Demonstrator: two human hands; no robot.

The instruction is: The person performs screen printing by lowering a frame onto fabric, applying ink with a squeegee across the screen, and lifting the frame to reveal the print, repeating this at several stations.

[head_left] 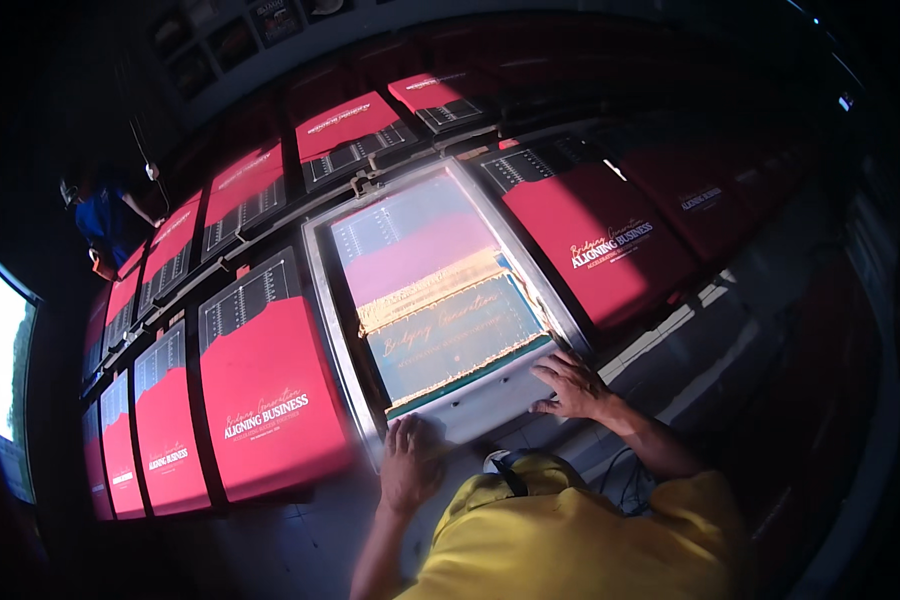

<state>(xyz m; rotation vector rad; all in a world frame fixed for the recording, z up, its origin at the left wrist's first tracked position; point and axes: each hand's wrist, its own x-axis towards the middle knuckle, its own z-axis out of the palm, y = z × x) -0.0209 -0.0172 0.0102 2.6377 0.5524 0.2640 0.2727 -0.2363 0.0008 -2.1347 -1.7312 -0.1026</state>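
A screen printing frame (327, 300) with pale metal sides lies over the middle of the table. Through its mesh show white dotted marks and a pink area; a tan band and a grey-blue panel (460, 325) with lettering cover its nearer part. A dark green strip (470, 378) runs along the near end of that panel. My left hand (410, 465) has its fingers hooked on the frame's near left corner. At the near right corner, my right hand (573, 387) grips the frame's edge, thumb apart from the fingers.
Rows of red printed pieces with black tops, such as the left one (270, 385) and the right one (595, 235), lie on both sides and beyond. A hinge clamp (363, 184) meets the frame's far end. Another person (105, 220) in blue stands at far left.
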